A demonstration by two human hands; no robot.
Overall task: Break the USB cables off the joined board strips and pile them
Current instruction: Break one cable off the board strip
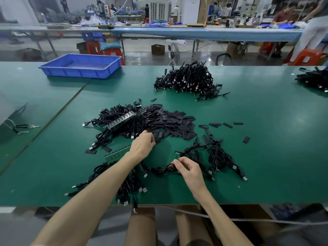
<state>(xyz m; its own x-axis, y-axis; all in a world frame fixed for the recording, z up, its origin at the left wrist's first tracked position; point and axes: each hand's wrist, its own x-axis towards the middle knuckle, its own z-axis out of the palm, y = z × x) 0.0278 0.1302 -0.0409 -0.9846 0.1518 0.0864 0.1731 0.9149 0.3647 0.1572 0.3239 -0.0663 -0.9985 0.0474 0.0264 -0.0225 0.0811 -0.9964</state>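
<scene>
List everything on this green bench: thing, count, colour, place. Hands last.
table: one, green, underneath all.
tray: one, blue, far left.
far cable pile: one, black, far centre.
edge cable pile: one, black, far right.
sleeves: many, black, centre heap.
board strip: one, greyish, atop cable heap left of sleeves.
green strip: one, green, beside left wrist.
loose cables: several, black, right of right hand.
left hand: fingers curled at sleeves' edge; hold unclear.
right hand: pinches one black cable, front centre.

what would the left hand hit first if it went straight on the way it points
Probably the heap of flat black pieces, which lies right beyond the left hand, though depth is unclear.
</scene>
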